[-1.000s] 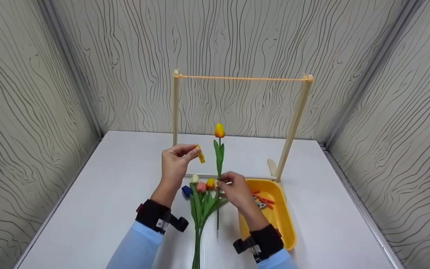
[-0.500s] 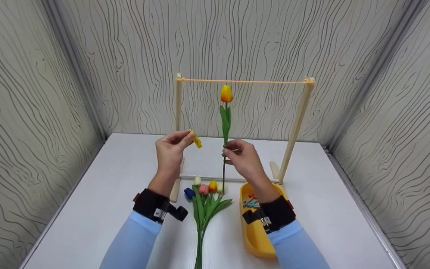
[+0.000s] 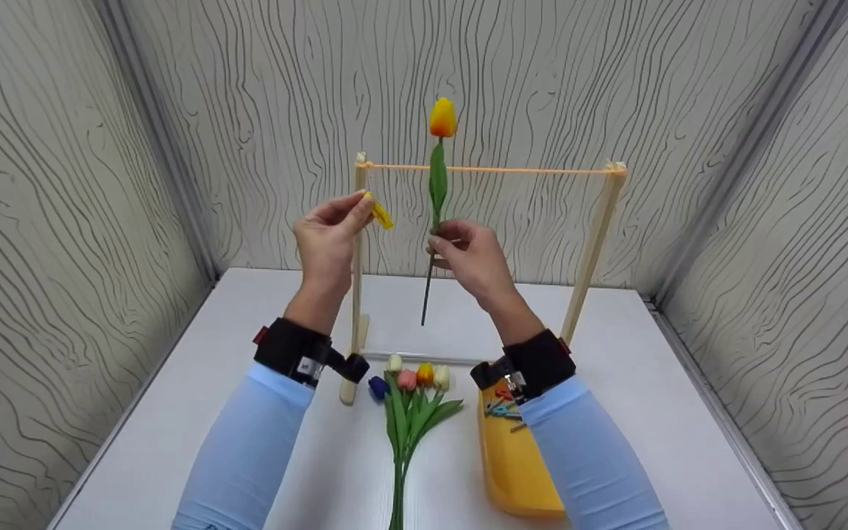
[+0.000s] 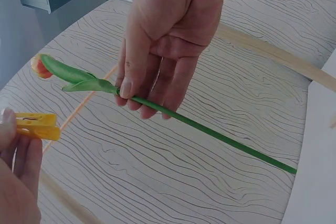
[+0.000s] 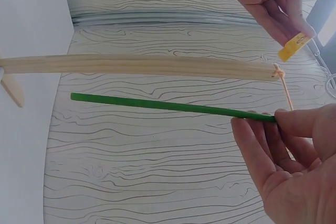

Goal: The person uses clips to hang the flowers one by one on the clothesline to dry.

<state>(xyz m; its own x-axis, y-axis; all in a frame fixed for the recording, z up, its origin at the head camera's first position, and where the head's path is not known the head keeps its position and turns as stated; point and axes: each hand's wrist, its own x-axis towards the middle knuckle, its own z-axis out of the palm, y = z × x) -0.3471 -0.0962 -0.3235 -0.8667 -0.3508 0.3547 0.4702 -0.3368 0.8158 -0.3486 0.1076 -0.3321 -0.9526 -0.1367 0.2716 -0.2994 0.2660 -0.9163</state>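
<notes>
Between thumb and fingers, my left hand [image 3: 327,239] pinches a yellow clothespin [image 3: 380,212], left of the flower. My right hand [image 3: 472,258] pinches the green stem of an orange-and-yellow tulip [image 3: 443,118] just below its leaves. The tulip stands nearly upright, its bloom above the orange string [image 3: 527,171] and its leaves overlapping the string in the head view. In the left wrist view the clothespin [image 4: 38,125] has its free end toward the string. The right wrist view shows the bare lower stem [image 5: 157,104] hanging free of the table.
Two wooden posts [image 3: 592,254] hold the string up. On the white table lies a bunch of tulips [image 3: 413,412] in blue, white, pink and orange. A yellow tray [image 3: 505,471] with several clothespins [image 3: 501,408] stands at right, partly under my right forearm.
Both hands have risen, lifting the tulip from in front of the table until its bloom is above the string. The clothespin has come up with my left hand, slightly leftward.
</notes>
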